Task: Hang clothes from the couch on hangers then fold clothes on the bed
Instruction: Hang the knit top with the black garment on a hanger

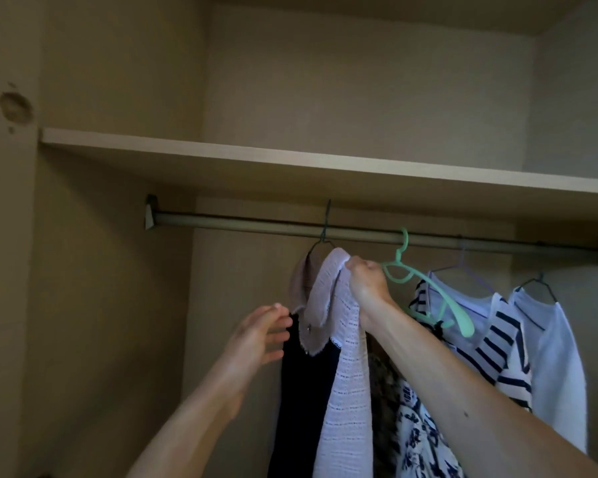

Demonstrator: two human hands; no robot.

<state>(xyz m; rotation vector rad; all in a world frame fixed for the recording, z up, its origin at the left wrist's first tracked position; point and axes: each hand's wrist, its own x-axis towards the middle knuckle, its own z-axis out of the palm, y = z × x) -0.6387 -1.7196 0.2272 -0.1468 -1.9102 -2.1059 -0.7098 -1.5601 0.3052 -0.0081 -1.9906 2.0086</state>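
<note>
The right hand (366, 281) is pinching the top of the pale lilac knit (346, 374), fingers curled on the cloth; the left hand (259, 334) is hovering just left of it, fingers spread, holding nothing; the knit is hanging from a dark wire hanger (325, 232) on the rail (256, 225), against a black garment (304, 391). It is looking light, soft and open-woven, so it is probably sliding easily on thin wire; gripping the 2 shoulders, not the loose weave, is looking safest.
</note>
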